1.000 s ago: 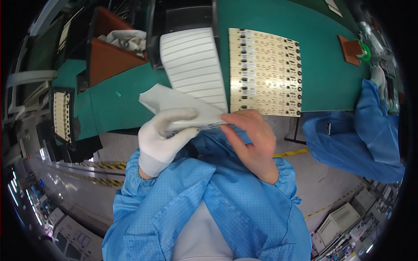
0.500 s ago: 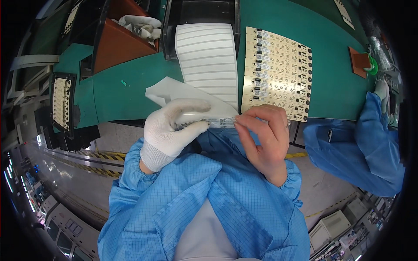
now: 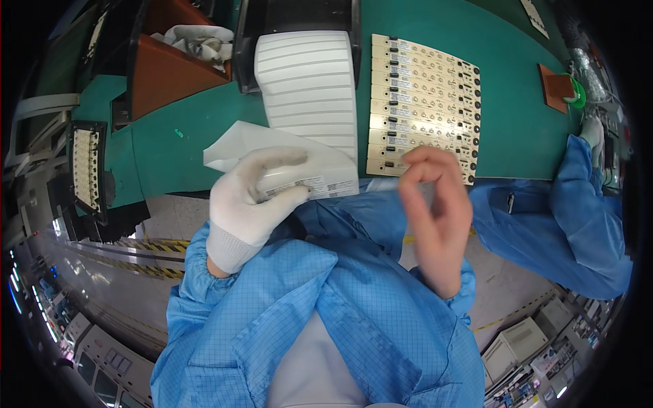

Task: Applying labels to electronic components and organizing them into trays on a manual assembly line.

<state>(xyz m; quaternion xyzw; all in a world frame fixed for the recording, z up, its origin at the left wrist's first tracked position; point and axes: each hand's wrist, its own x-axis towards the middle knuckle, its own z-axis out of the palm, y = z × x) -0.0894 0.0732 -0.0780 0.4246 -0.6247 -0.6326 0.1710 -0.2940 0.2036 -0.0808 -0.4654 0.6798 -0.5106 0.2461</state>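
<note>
My left hand (image 3: pixel 248 197), in a white knit glove with darkened fingertips, pinches the printed end of a label strip (image 3: pixel 338 186) between thumb and fingers. The strip's pale backing (image 3: pixel 235 141) folds out to the left beyond the glove. Behind it lies a wide run of blank white labels (image 3: pixel 309 88) that reaches back into a black tray. My right hand (image 3: pixel 439 211) is bare and somewhat blurred, its fingers curled toward the thumb; anything held at the tips cannot be made out. It is over the near edge of a panel of cream circuit boards (image 3: pixel 422 102).
The black tray (image 3: pixel 357 41) stands at the back, beside a brown bin (image 3: pixel 173 85) holding crumpled white material. Another board panel in a black frame (image 3: pixel 88 166) is at left on the green table (image 3: pixel 166 153). At right, a co-worker's blue sleeve (image 3: pixel 578 183) and gloved hand (image 3: pixel 592 130) show.
My right hand has drawn away from the strip's edge toward the right, near the boards. My left hand still grips the strip, whose printed face shows more. The view has shifted slightly.
</note>
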